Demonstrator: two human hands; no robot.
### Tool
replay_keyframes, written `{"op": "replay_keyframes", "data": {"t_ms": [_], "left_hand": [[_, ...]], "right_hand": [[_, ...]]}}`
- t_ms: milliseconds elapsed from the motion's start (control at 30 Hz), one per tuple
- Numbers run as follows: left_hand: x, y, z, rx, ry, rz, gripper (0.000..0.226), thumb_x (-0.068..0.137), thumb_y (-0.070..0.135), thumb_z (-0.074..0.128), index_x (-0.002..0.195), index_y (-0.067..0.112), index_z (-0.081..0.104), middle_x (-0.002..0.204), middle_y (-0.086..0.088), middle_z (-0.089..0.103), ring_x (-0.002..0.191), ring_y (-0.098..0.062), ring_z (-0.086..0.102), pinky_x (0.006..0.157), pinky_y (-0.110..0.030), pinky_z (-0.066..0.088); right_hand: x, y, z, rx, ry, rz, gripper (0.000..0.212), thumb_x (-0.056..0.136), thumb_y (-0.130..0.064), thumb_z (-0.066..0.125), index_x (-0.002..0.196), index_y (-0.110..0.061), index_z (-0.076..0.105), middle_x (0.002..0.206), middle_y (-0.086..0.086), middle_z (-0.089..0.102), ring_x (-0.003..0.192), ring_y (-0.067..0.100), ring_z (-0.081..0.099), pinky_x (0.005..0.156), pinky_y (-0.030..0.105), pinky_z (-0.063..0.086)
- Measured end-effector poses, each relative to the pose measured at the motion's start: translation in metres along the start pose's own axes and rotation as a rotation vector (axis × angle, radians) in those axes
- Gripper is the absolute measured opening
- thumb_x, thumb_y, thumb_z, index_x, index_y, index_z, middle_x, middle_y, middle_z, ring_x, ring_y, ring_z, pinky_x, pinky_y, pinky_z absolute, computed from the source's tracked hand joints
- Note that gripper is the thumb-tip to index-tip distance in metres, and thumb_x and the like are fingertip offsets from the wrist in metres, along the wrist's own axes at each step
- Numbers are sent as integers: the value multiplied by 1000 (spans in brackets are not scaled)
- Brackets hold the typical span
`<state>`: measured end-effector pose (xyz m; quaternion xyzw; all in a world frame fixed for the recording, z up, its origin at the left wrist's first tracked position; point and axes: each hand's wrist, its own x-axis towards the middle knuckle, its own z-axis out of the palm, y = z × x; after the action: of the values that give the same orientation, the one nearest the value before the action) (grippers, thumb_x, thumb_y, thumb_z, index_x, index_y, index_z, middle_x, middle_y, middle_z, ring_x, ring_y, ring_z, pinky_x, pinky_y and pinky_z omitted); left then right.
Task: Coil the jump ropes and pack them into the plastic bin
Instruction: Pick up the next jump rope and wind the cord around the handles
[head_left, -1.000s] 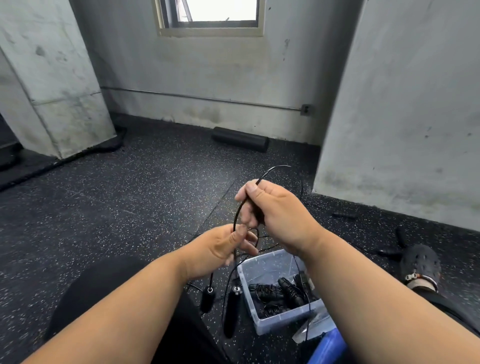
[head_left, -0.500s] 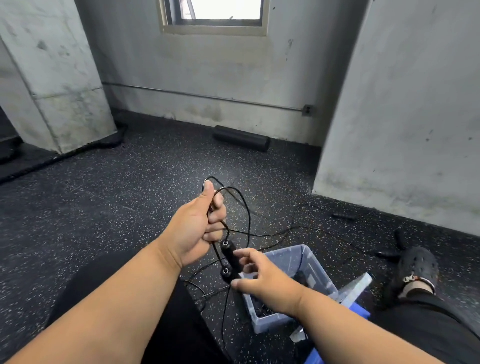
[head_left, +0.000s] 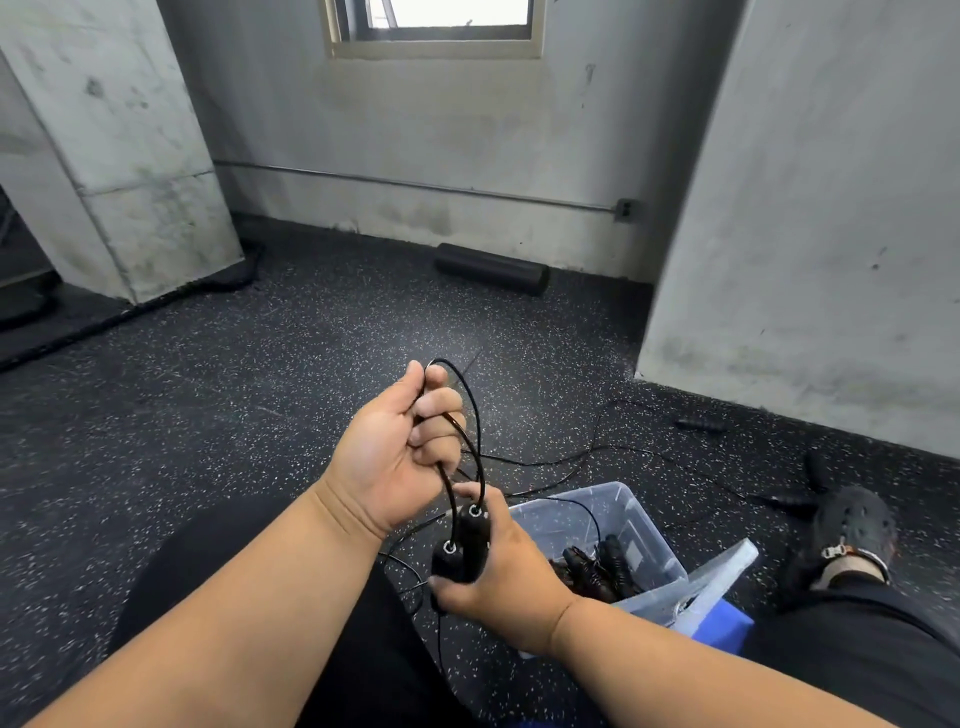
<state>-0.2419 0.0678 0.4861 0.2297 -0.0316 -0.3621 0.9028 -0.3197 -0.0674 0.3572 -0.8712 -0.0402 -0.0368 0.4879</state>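
rope (head_left: 470, 410) looped in left hand (head_left: 395, 452), handles (head_left: 465, 543) in right hand (head_left: 498, 566).

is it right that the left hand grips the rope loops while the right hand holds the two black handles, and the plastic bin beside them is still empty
Not quite. The head view shows the plastic bin already holds coiled jump ropes. The rest stands: the left hand grips the rope loops and the right hand holds the two black handles.

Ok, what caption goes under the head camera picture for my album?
Left hand holds the looped jump rope, right hand grips its two handles beside the plastic bin.
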Motion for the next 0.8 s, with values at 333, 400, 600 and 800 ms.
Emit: {"op": "replay_keyframes", "data": {"t_ms": [333, 400, 600, 800], "left_hand": [[19, 37, -57, 258, 637, 130, 27, 113, 33, 45, 116, 9, 56, 74, -3, 68, 41, -2, 37, 34, -13, 28], [20, 31, -59, 444, 734, 93, 33, 109, 31, 56, 126, 4, 49, 104, -18, 68, 65, -13, 62, 51, -21, 54], [6, 1, -50, 1481, 840, 39, 69, 89, 59, 64, 149, 29, 47, 152, -5, 40, 133, -31, 49, 115, -49, 40], [4, -28, -46, 2114, 64, 216, 38, 86, 24, 74, 114, 46, 59, 119, 19, 56, 121, -6, 48, 107, -38, 48]], "right_hand": [[7, 11, -32, -30, 112, 128, 38, 66, -39, 73, 93, -37, 45, 83, -12, 62, 76, 3, 57, 79, 35, 55], [9, 12, -37, -49, 121, 141, 37, 65, -42, 73, 89, -32, 47, 82, -11, 63, 75, 4, 57, 79, 36, 55], [13, -1, -66, -135, 85, 135, 39, 68, -45, 81, 83, -27, 50, 76, -11, 66, 72, 4, 60, 73, 28, 51], [15, -11, -77, 69, 101, 149, 38, 70, -35, 90, 92, -23, 61, 80, -13, 69, 70, -4, 59, 73, 20, 51]]}}
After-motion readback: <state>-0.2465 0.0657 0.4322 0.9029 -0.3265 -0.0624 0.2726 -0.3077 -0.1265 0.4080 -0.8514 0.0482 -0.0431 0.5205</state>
